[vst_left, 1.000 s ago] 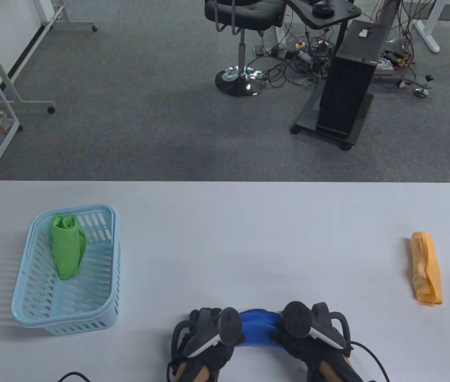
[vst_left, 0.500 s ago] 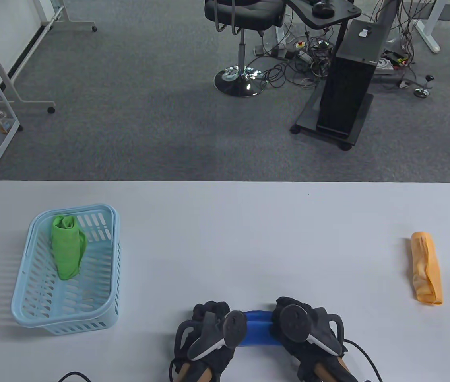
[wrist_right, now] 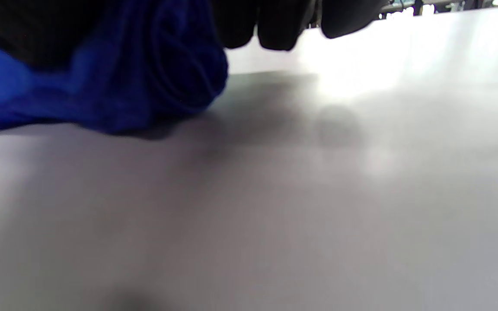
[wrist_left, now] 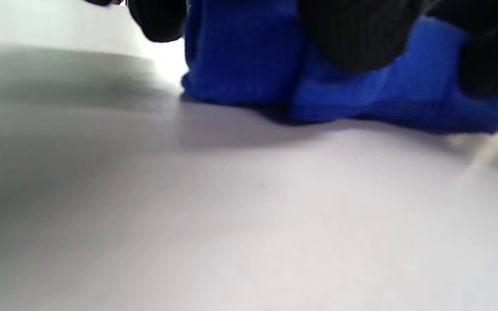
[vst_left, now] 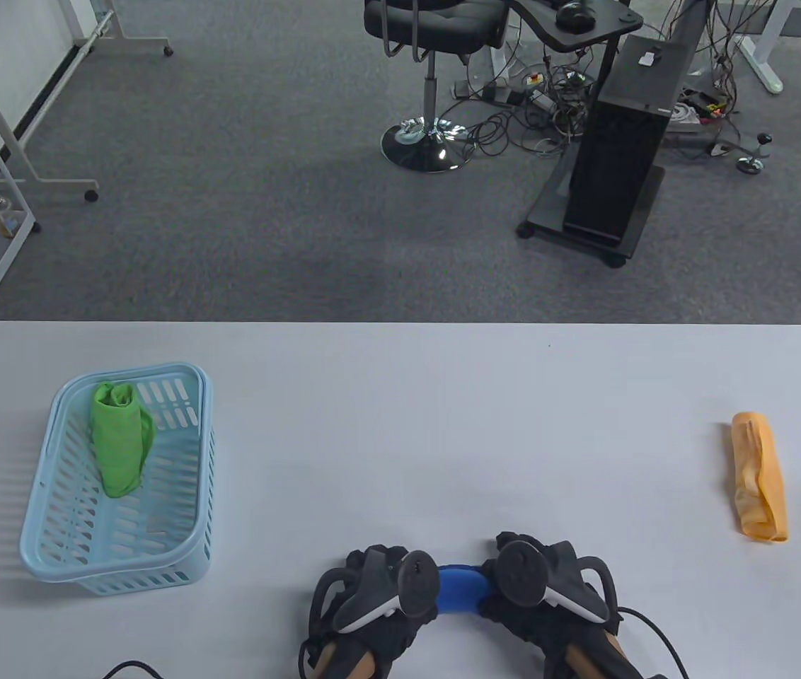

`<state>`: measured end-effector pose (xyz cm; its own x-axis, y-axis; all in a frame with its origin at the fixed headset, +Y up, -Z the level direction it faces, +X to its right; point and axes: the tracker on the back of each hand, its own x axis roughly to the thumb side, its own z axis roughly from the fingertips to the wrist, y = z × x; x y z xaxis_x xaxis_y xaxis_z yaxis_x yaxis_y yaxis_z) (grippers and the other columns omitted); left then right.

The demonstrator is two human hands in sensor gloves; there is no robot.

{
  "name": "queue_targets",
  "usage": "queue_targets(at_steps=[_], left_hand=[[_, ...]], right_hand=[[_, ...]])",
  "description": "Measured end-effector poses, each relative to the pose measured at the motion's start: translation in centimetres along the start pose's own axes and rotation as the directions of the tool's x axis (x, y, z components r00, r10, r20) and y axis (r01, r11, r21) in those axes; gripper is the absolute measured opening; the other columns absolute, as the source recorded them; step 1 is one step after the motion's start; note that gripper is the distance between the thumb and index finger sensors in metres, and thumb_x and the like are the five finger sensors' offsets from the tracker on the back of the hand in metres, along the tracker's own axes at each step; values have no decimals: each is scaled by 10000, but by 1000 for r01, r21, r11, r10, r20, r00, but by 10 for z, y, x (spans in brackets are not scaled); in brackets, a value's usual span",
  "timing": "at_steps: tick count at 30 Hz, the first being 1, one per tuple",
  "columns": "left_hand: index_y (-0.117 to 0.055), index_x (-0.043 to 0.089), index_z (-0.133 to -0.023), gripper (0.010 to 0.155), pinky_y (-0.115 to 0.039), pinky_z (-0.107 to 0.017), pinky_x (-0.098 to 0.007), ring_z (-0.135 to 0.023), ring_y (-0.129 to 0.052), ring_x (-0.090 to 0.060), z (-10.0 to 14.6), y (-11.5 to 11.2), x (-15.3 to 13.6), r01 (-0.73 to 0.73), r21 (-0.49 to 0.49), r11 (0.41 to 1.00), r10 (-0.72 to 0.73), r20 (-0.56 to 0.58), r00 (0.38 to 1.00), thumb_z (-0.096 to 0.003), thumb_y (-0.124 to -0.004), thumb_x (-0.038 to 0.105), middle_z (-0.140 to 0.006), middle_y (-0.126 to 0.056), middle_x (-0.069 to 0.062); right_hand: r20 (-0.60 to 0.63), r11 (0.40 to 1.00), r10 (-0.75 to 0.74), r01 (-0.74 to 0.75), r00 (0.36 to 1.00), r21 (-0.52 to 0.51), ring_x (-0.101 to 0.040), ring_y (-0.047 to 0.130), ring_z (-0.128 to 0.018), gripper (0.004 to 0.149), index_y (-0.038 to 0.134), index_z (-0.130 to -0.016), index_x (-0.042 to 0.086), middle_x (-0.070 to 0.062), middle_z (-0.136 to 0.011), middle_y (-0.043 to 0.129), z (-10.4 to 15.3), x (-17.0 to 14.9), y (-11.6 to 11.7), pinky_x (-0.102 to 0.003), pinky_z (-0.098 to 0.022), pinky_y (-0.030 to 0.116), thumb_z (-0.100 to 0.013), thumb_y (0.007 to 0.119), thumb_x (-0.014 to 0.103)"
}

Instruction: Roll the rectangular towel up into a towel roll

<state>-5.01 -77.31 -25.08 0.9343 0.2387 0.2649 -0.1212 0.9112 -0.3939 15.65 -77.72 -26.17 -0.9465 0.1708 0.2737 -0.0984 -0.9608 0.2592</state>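
Observation:
A blue towel, rolled into a short thick roll, lies near the table's front edge between my two hands. My left hand covers its left end and my right hand its right end. In the left wrist view the blue towel rests on the table with black gloved fingers curled over its top. In the right wrist view the rolled end of the towel shows its layers, and gloved fingers hang over its far side. Most of the roll is hidden under the trackers.
A light blue basket at the left holds a rolled green towel. An orange towel roll lies on the white table at the right. Beyond the far edge are a chair and cabled equipment.
Both hands have drawn closer together over the blue towel, and less of it shows between them. The roll looks shorter and tighter than a second ago.

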Motion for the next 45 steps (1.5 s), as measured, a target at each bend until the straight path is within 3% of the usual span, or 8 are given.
queue_targets(at_steps=[3,8,13,19,32,40,43,45], left_hand=[[-657,277,-1022,670,-357,-697,-683,-994,-476,-453,2,1,-7,-80,-39,996,79,-10,997,-392,-707,502,-1045,-568,-149],[-492,491,-1019,632,-334,-700,-682,-997,-444,-432,10,13,-1,-82,137,987,74,65,995,-423,-694,440,-1081,-371,-142],[-446,471,-1045,715,-334,-707,-682,-1014,-427,-443,0,-1,9,136,-12,991,-136,-31,990,-387,-721,532,-1105,-373,-125],[-404,478,-1044,783,-335,-711,-687,-1024,-422,-448,-4,-5,6,167,-66,984,-173,-97,980,-373,-808,508,-1109,-386,-121],[-513,460,-1006,719,-343,-713,-683,-1020,-445,-440,-1,0,-6,126,-16,992,-127,-55,990,-358,-823,468,-1084,-473,-125],[-496,541,-995,703,-311,-723,-682,-1037,-386,-461,4,9,-42,79,-96,992,-101,-258,961,-382,-814,407,-1134,-395,-125],[-505,538,-997,698,-314,-720,-682,-1035,-385,-465,5,11,-53,68,-72,995,-86,-281,956,-384,-813,406,-1136,-394,-136],[-508,532,-997,697,-321,-716,-681,-1032,-388,-466,4,9,-52,40,-60,997,-54,-254,966,-387,-820,403,-1135,-388,-143]], right_hand=[[13,998,-46,45,999,34,-345,523,-979,665,784,-853,219,-99,-1034,437,-1,-2,1,-598,-702,489,-276,686,536],[7,998,-57,57,998,31,-348,473,-987,644,849,-768,203,-96,-1036,428,-2,-1,1,-595,-704,474,-304,574,554],[3,999,-23,23,1000,32,-362,448,-986,674,814,-802,204,-114,-1039,398,0,3,2,-597,-700,467,-299,567,578],[110,995,-74,81,991,-62,-330,406,-1002,831,477,-986,235,-96,-1042,281,6,20,-2,-589,-719,443,-259,685,582],[117,995,67,-58,991,-77,-257,785,-826,753,583,-956,248,-36,-883,695,5,37,6,-559,-674,591,-270,726,521],[277,997,-70,55,958,62,-294,624,-942,845,387,-1032,332,-77,-1036,420,17,66,7,-581,-707,515,-282,710,550],[334,997,-79,69,939,44,-319,499,-996,792,456,-1014,384,-11,-1069,243,21,76,7,-586,-720,466,-283,714,543],[334,989,-45,-5,941,147,-330,470,-1007,741,531,-1004,342,34,-1075,252,20,81,15,-588,-720,461,-306,707,517]])
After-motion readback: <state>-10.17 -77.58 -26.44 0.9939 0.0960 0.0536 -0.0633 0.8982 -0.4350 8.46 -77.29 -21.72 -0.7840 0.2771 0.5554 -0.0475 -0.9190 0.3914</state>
